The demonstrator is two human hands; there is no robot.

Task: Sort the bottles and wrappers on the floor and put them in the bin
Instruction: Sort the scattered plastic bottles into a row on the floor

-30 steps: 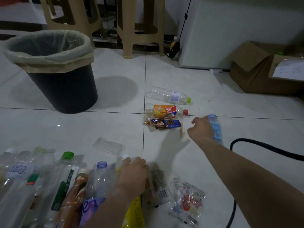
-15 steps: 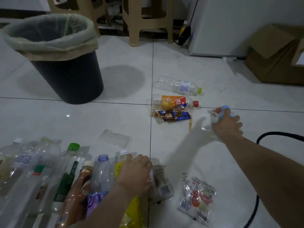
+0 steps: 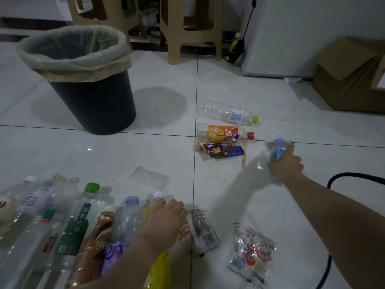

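my right hand (image 3: pixel 285 165) grasping a blue-capped bottle (image 3: pixel 278 146) toward the floor's right edge, my left hand (image 3: pixel 164 222) resting on a yellow bottle (image 3: pixel 161 265) near the front edge, its grip unclear, bin (image 3: pixel 93 105) far left

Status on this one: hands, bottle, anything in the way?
Right hand grips blue-capped bottle. Left hand rests on yellow bottle, grip unclear. Orange bottle and wrapper lie flat between right hand and bin.

Dim indoor light, soft shadows, wide-angle edge distortion, slight blur
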